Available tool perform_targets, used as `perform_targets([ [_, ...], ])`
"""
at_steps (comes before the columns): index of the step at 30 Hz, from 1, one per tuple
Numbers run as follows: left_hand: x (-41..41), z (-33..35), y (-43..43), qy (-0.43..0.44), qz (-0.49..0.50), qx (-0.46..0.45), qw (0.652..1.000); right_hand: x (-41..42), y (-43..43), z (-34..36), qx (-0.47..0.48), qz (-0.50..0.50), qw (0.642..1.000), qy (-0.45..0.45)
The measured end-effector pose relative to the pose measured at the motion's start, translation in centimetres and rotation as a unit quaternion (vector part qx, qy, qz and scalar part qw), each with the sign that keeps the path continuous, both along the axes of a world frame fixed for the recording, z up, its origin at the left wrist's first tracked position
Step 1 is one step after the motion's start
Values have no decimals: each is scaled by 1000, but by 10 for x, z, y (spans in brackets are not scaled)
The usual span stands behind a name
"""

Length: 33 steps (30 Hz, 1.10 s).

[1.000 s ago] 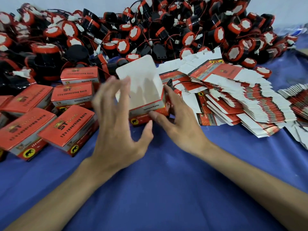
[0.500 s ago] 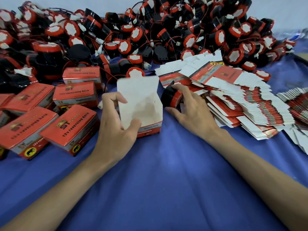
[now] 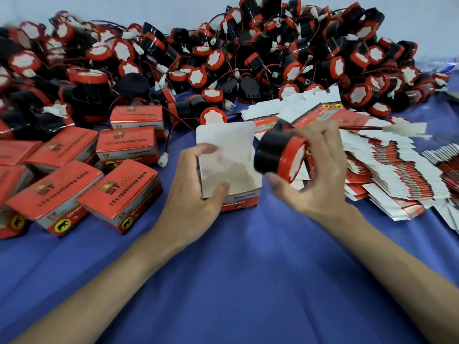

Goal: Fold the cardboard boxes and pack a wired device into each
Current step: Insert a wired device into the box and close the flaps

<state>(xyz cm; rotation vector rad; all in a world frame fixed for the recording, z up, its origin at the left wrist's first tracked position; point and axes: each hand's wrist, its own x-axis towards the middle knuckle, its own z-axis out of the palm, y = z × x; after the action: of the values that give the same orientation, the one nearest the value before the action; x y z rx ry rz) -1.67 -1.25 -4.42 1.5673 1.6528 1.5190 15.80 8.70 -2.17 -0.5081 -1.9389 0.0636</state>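
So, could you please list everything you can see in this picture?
open box: one, white inside, red print, centre, upright
held device: one, black with red rim, just right of the open box
loose devices: many, black and red, heaped along the back
closed boxes: several, red, left
flat blanks: many, red and white, stacked at right
cloth: one, blue, covering the table
left hand: one, grips the open box
right hand: one, grips the held device
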Motion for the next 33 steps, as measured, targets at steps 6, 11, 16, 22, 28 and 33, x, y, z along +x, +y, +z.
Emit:
perform_targets([
  [6,-1,-9,2,21,-55,19,998,-10,-25,10,83,-5,993,-89],
  [11,5,-11,2,-14,-104,37,994,-20,-38,13,38,-2,986,-165],
  [16,3,-6,0,4,-93,19,996,-20,-36,15,41,-39,969,-242],
  [22,3,-2,-3,9,-101,9,995,-16,-35,18,98,-59,962,-250],
  [28,3,-3,-3,28,-106,21,994,-8,-37,22,91,-34,952,-291],
  [33,1,-6,-1,71,-81,22,994,-2,-39,24,56,-53,914,-399],
])
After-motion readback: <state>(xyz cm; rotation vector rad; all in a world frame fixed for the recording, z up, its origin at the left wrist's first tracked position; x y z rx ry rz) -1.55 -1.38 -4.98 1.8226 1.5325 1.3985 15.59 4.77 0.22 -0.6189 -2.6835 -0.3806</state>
